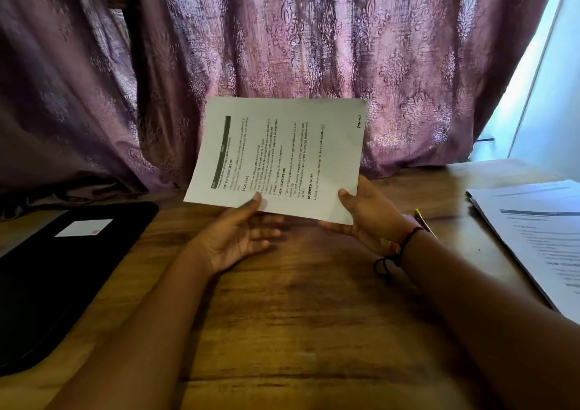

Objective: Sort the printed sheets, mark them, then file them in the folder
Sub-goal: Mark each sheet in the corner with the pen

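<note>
Matt paper sheet, grained wooden table, embossed cloth curtain, black matt folder

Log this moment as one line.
left hand: pinches printed sheet | right hand: pinches same sheet | sheet: held above table | folder: closed, left | stack: right

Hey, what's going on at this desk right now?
A person holds one printed sheet up above the wooden table. The left hand pinches its near edge, and the right hand grips its near right corner. The black folder lies flat on the left, and a stack of sheets sits on the right.
</note>
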